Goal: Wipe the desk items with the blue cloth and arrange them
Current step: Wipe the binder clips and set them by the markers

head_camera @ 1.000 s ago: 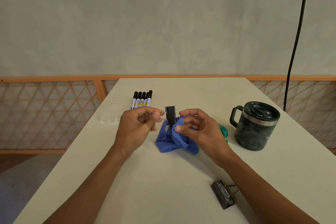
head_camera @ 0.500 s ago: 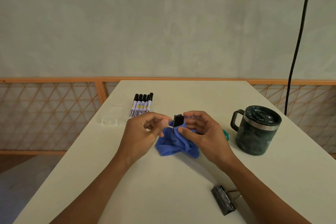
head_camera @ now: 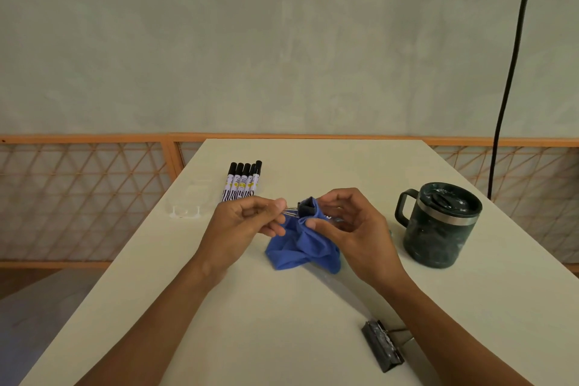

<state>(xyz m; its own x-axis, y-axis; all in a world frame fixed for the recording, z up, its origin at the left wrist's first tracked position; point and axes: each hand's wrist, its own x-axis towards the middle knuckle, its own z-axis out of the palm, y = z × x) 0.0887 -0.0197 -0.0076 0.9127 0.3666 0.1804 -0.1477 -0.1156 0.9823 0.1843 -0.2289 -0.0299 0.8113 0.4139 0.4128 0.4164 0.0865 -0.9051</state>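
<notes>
The cloth wraps part of the clip, so only its black top and wire handles show; the right hand hides the cloth's far side; a second clip near the desk's near right corner has its handles partly under the right forearm; a clear plastic piece at the left edge is hard to make out. Five markers lie side by side toward the far left corner; the mug stands by the right edge, handle leftward; bare desk shows between the forearms and beyond the hands to the far edge. Both hands are raised over the desk's middle; the left hand pinches the wire handles between thumb and forefinger, other fingers curled; the right hand's curled thumb and fingers press the cloth round the clip's body; the cloth's loose end hangs down, and whether it touches the desk I cannot tell.
</notes>
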